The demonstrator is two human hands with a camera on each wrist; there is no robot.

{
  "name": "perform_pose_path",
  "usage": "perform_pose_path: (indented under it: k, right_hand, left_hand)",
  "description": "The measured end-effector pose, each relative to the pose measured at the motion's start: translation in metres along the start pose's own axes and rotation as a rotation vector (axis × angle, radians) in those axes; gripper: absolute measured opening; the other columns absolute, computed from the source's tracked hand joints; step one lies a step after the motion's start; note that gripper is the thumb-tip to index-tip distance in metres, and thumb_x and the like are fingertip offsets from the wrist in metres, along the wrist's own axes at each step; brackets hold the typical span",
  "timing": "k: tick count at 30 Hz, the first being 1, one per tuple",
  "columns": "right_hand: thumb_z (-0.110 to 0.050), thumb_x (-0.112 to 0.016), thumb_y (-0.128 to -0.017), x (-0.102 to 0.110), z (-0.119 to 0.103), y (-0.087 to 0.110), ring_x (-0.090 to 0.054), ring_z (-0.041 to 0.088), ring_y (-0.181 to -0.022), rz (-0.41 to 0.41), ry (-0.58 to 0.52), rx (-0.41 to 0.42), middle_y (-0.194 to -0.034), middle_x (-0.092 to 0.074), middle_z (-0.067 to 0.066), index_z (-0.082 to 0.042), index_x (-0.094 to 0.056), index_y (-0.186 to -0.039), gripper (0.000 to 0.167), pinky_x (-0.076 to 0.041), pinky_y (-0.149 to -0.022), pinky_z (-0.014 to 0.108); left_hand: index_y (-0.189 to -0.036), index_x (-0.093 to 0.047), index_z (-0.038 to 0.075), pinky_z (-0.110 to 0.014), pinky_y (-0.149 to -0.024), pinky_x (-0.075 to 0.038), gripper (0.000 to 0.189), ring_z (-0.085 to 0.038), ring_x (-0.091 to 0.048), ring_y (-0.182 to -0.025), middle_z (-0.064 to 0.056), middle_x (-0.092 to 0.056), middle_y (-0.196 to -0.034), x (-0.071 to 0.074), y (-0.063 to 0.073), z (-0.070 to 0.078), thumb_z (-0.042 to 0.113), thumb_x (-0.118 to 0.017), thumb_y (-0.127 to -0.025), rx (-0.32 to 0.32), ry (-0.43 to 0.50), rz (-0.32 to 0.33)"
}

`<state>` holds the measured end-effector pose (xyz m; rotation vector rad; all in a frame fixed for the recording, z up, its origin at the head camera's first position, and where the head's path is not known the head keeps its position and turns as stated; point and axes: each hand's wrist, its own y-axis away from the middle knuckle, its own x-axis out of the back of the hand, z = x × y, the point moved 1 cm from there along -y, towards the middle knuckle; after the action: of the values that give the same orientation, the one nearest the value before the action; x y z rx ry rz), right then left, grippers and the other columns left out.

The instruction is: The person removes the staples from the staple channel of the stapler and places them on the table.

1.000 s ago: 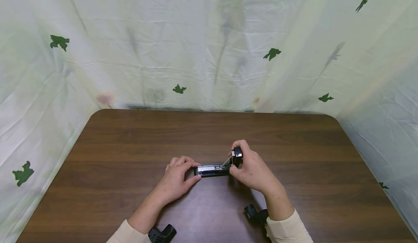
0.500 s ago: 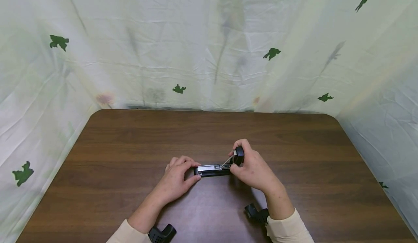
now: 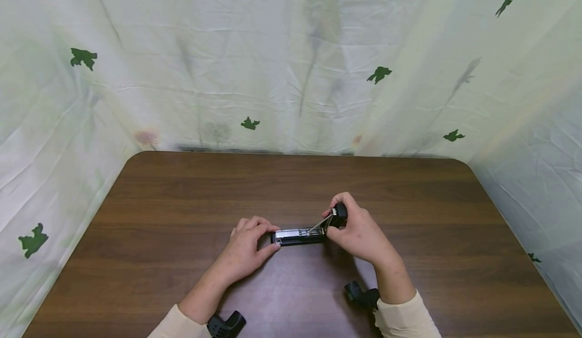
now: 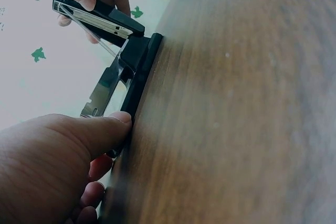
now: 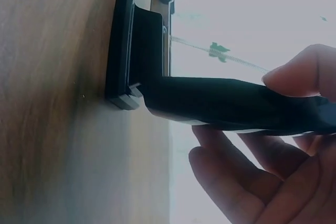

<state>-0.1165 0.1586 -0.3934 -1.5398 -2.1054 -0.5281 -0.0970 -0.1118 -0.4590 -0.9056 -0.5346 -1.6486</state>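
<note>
A black stapler [image 3: 300, 240] stands on the table with its top arm [image 3: 341, 215] swung up. My left hand [image 3: 247, 249] pinches the left end of its base between thumb and fingers; the left wrist view shows the thumb [image 4: 113, 127] on the base's side. My right hand [image 3: 364, 234] grips the raised top arm, thumb on one side and fingers on the other, as the right wrist view also shows along the black arm [image 5: 210, 103]. A thin spring [image 4: 86, 30] runs from the arm to the silver staple channel [image 4: 102, 90]. Whether staples lie inside I cannot tell.
The stapler is near the middle of a brown wooden table [image 3: 182, 191]. A pale curtain [image 3: 282, 65] with green leaf shapes hangs behind and at both sides. Black wrist devices [image 3: 226, 324] are on both forearms, close above the tabletop.
My right hand has shifted slightly to the right, tilting the stapler's top arm further back and stretching the spring longer. My left hand has stayed on the base.
</note>
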Motion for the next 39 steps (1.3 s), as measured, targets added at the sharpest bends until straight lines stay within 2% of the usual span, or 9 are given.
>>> perform_pose_path:
  k: [7, 17, 22, 30, 39]
  right_hand:
    - [-0.002, -0.069, -0.088, 0.006, 0.001, 0.002, -0.069, 0.015, -0.099, -0.03, -0.018, -0.02, -0.114, -0.073, 0.003, -0.015, -0.048, -0.111, 0.034, -0.051, -0.083, 0.033]
    - [-0.005, -0.073, -0.086, 0.014, 0.005, 0.003, -0.068, 0.014, -0.098, -0.027, 0.031, -0.004, -0.112, -0.074, -0.002, -0.016, -0.05, -0.11, 0.034, -0.05, -0.084, 0.035]
    - [-0.008, -0.075, -0.087, 0.021, 0.009, 0.005, -0.064, 0.016, -0.091, -0.012, 0.078, -0.049, -0.111, -0.073, 0.001, -0.014, -0.05, -0.11, 0.034, -0.048, -0.077, 0.032]
    - [-0.018, -0.078, -0.086, 0.03, 0.01, 0.007, -0.051, 0.016, -0.066, -0.004, 0.17, -0.131, -0.09, -0.065, 0.004, -0.016, -0.05, -0.112, 0.039, -0.042, -0.064, 0.032]
    - [-0.029, -0.08, -0.084, 0.033, 0.011, 0.008, -0.052, 0.017, -0.068, 0.0, 0.278, -0.22, -0.082, -0.06, 0.004, -0.016, -0.051, -0.111, 0.042, -0.04, -0.067, 0.032]
  left_hand:
    - [-0.115, -0.074, 0.024, -0.042, -0.094, -0.038, 0.031, -0.02, -0.052, -0.11, 0.007, -0.065, -0.115, 0.001, 0.0, 0.0, 0.029, -0.083, -0.085, -0.012, -0.003, 0.008]
    - [-0.115, -0.074, 0.024, -0.043, -0.094, -0.038, 0.031, -0.02, -0.052, -0.11, 0.007, -0.065, -0.116, 0.0, 0.0, 0.0, 0.029, -0.083, -0.086, -0.014, -0.006, 0.01]
    - [-0.115, -0.074, 0.023, -0.042, -0.094, -0.038, 0.031, -0.02, -0.052, -0.11, 0.007, -0.065, -0.115, 0.001, 0.0, 0.0, 0.028, -0.083, -0.085, -0.011, -0.002, 0.009]
    - [-0.115, -0.074, 0.023, -0.042, -0.094, -0.037, 0.031, -0.019, -0.051, -0.109, 0.008, -0.065, -0.115, 0.001, 0.001, -0.001, 0.027, -0.083, -0.086, -0.001, 0.003, 0.012]
    - [-0.117, -0.074, 0.021, -0.042, -0.093, -0.038, 0.032, -0.02, -0.052, -0.109, 0.005, -0.065, -0.115, 0.0, 0.0, 0.0, 0.027, -0.082, -0.087, -0.005, -0.001, 0.017]
